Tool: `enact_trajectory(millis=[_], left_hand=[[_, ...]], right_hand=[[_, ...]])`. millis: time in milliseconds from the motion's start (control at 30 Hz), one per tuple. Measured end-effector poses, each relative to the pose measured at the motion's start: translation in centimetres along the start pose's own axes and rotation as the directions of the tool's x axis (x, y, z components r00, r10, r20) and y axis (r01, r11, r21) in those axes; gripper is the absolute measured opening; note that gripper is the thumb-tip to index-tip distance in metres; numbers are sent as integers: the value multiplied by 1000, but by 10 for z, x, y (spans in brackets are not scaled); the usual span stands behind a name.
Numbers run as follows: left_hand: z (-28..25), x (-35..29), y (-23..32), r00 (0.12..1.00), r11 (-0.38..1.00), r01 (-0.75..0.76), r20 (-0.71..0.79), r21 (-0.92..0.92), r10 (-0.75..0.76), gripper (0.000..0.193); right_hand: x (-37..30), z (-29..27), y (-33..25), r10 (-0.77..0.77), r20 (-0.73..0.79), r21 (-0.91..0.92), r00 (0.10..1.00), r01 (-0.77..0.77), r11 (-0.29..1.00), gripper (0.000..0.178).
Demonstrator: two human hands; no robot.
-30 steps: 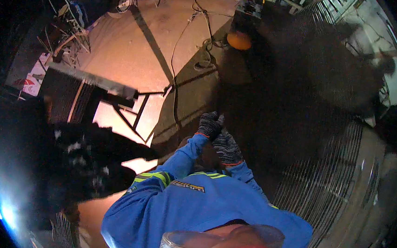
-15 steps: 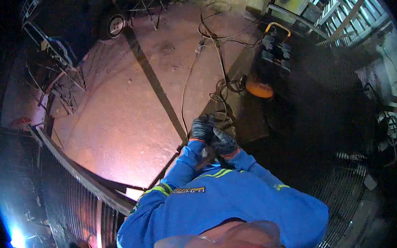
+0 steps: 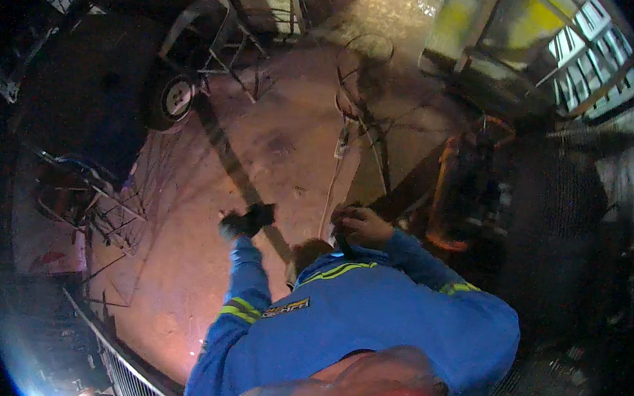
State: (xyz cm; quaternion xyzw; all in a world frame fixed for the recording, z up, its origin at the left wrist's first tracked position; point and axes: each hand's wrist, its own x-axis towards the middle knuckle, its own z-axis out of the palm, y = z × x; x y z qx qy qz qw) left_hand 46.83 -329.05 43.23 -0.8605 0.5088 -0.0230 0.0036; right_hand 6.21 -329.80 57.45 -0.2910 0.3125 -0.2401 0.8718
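Note:
My left hand point(image 3: 239, 223), in a grey work glove, is held out ahead of my left side. Its fingers are closed round a dark, limp glove point(image 3: 262, 214); the edges are blurred. My right hand point(image 3: 365, 227) is bare and close in front of my chest, its fingers curled inward. A small dark object point(image 3: 341, 243) shows just under those fingers, against the front of my blue jacket point(image 3: 390, 315). Whether the fingers grip it is hidden.
Cables point(image 3: 344, 137) trail over the concrete floor. A dark machine with an orange frame point(image 3: 444, 186) stands at right. A wheel point(image 3: 178, 98) and metal stands point(image 3: 223, 64) are at far left; ribbed metal point(image 3: 142, 385) lies near left. Slatted metal point(image 3: 597, 41) leans at far right.
My hands have come apart, the left going out to the left. My right hand has lost its glove. The view has shifted, and the bright glare at lower left has dimmed.

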Motion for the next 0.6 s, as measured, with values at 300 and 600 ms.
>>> enact_trajectory(millis=[300, 600], left_hand=[[13, 278, -3, 757, 982, -7, 643, 187, -117, 32], [23, 760, 471, 566, 629, -764, 316, -144, 761, 37]], right_hand=[[89, 10, -534, -673, 731, -214, 114, 975, -66, 34], [231, -9, -809, -656, 514, 43, -553, 780, -624, 21]])
